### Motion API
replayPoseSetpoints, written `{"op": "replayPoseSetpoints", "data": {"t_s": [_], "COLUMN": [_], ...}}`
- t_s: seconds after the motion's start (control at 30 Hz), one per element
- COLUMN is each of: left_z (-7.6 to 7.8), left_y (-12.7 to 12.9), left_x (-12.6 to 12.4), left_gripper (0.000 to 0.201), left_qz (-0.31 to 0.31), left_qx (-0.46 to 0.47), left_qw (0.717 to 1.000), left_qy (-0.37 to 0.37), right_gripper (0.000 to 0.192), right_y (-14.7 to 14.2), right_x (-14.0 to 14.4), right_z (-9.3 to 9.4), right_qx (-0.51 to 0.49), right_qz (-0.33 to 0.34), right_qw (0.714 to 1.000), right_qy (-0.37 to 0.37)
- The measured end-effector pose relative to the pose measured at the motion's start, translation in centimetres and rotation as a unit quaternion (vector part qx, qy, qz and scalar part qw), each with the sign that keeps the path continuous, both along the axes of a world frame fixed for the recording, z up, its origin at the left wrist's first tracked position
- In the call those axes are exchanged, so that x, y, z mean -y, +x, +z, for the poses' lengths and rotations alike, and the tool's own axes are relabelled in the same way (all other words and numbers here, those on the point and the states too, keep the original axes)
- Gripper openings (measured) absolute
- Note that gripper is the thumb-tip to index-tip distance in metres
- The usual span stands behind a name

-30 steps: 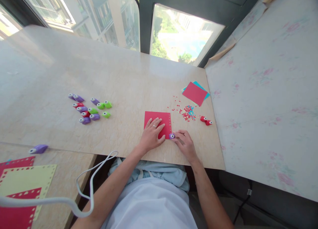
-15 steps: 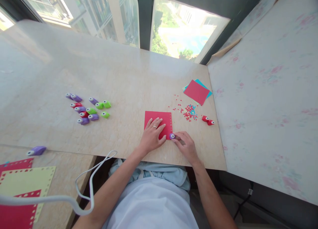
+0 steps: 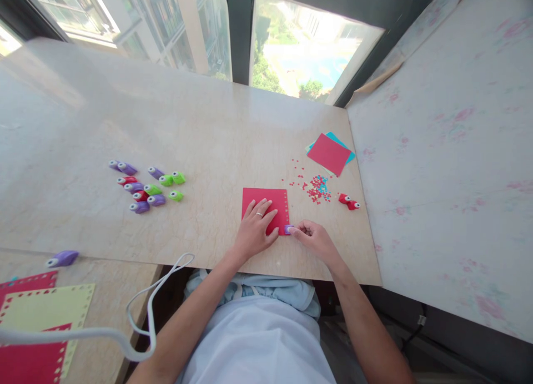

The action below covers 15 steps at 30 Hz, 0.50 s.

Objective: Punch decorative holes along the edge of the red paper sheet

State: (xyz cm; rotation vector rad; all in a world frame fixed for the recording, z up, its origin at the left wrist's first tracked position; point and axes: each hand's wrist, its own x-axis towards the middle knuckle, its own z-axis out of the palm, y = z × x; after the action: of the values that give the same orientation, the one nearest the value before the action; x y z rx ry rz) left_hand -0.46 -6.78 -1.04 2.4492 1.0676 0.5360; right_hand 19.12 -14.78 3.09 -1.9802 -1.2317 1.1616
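A square sheet of red paper (image 3: pixel 252 200) lies on the table in front of me, with a row of small punched holes down its right edge. My left hand (image 3: pixel 257 228) rests flat on it, fingers spread, a ring on one finger. At the sheet's lower right corner sits a small purple craft punch (image 3: pixel 287 229). My right hand (image 3: pixel 313 240) grips this punch, its thumb pressed on the top and covering part of it. The other fingers are curled beside the punch.
Red and blue paper cut-outs (image 3: pixel 320 188) lie right of the sheet, near two red punches (image 3: pixel 348 201) and stacked coloured paper (image 3: pixel 328 154). Several purple, red and green punches (image 3: pixel 152 190) stand left. A white cable (image 3: pixel 152 312) loops near punched sheets (image 3: pixel 50 303) at lower left.
My right thumb has moved onto the top of the purple punch, which was uncovered before. My left hand and the red sheet have stayed in place.
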Motion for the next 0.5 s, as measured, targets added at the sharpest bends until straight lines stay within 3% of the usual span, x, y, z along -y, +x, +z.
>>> {"op": "replayPoseSetpoints", "data": {"t_s": [0.27, 0.5], "left_z": [0.0, 0.0], "left_y": [-0.1, -0.1], "left_x": [0.0, -0.1], "left_gripper": [0.043, 0.043], "left_qz": [-0.005, -0.01], "left_qx": [0.002, 0.011], "left_qw": [1.0, 1.0], "left_qy": [0.005, -0.004], "right_gripper": [0.037, 0.032], "right_y": [0.7, 0.9], "right_x": [-2.5, -4.5], "right_z": [1.6, 2.7], "right_qx": [0.014, 0.018], "right_qz": [0.107, 0.152], "right_qw": [0.988, 0.97], "right_qy": [-0.112, -0.189]}}
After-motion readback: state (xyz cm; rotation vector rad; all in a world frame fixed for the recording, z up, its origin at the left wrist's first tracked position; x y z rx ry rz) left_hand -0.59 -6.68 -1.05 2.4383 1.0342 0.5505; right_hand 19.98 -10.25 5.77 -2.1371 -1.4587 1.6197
